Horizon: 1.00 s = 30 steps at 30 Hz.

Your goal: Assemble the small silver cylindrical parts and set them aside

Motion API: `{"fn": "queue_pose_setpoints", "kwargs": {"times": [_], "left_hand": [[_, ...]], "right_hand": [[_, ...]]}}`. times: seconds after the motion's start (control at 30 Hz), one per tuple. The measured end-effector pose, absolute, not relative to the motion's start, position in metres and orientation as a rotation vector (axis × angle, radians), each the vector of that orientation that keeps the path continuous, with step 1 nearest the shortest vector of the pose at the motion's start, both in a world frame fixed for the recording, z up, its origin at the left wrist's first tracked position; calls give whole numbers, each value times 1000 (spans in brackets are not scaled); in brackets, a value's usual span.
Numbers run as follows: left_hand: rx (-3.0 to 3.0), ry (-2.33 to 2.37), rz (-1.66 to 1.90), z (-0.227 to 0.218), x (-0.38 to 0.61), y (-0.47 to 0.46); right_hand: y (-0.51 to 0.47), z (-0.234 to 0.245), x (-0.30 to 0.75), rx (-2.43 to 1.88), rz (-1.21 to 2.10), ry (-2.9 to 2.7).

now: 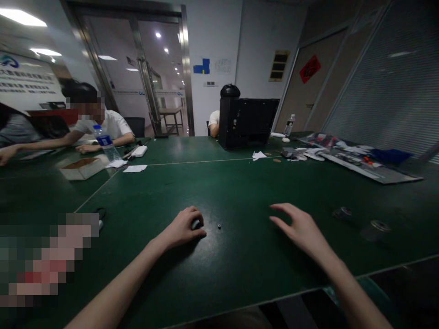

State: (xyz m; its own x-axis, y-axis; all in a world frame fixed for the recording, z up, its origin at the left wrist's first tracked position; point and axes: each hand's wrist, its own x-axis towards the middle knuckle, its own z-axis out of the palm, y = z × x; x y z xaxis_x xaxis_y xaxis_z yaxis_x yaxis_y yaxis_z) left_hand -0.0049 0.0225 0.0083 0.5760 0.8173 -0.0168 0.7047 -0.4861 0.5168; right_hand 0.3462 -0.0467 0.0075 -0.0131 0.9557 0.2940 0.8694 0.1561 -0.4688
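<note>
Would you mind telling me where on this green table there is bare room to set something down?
Bare green tabletop lies beyond your left hand and right hand, up to the cardboard box. It is crowded far right around the printed sheets and far left by the water bottle.

The green-topped desk (219,187) carries a black case (248,123) at its far side. Left of the case lie a plastic water bottle (106,144), a cardboard box (82,168) and white papers (135,168); right, a long printed sheet (370,167). Well toward the near edge from the case sits a small dark bead (219,226).
</note>
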Motion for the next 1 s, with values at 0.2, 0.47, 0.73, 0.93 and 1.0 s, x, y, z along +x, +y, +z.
{"fn": "queue_pose_setpoints", "kwargs": {"times": [0.2, 0.47, 0.73, 0.93, 1.0], "left_hand": [[2345, 1215, 325, 10, -4, 22], [2356, 1206, 315, 7, -4, 23], [2371, 1218, 299, 9, -4, 22], [2390, 1227, 315, 9, -3, 22], [2393, 1216, 309, 9, -3, 22]], "right_hand": [[-14, 28, 240, -1391, 476, -2527], [19, 4, 221, -1249, 736, -2444], [19, -14, 211, -986, 1664, -1547], [15, -14, 207, -873, 1970, -1203], [14, -13, 207, -850, 1983, -1194]]}}
